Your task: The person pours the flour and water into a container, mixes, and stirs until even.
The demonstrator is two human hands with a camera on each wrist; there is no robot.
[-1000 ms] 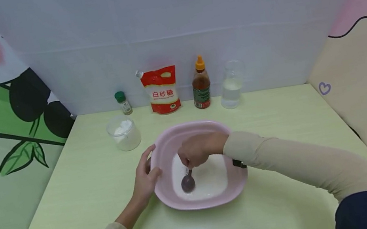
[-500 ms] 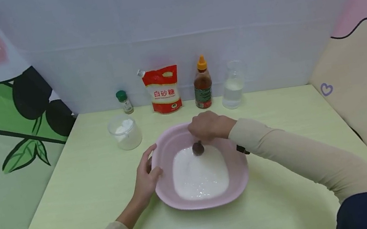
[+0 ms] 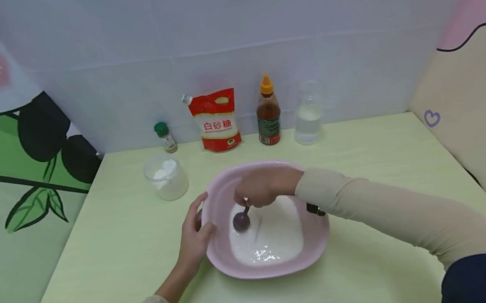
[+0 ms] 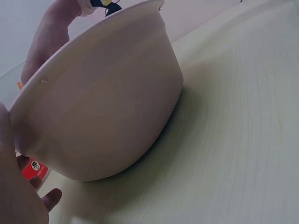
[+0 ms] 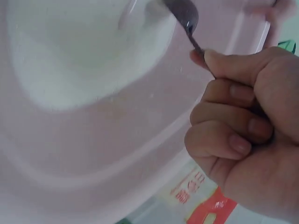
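A pink plastic basin (image 3: 271, 271) holds white liquid (image 3: 276, 239) in the head view. My left hand (image 3: 195, 237) grips its left rim, thumb on the near side. In the left wrist view, the basin's outer wall (image 4: 107, 98) hides part of that hand's hold. Over the basin, my right hand (image 3: 264, 186) pinches a dark spoon (image 3: 241, 221) by its handle, bowl down at the liquid's left side. Up close in the right wrist view, thumb and forefinger meet on the spoon (image 5: 186, 15) while the other fingers (image 5: 224, 116) curl in.
Behind the basin stand a green-capped jar (image 3: 166, 137), a red sugar pouch (image 3: 218, 121), a sauce bottle (image 3: 267, 113) with an orange cap and a clear bottle (image 3: 307, 117) of liquid. A glass jar (image 3: 167, 177) with white contents sits left of them. A wall closes off the table's back.
The spoon has swept from the liquid's front left to the back of the basin, then round to the left side. My left hand has kept its hold on the rim.
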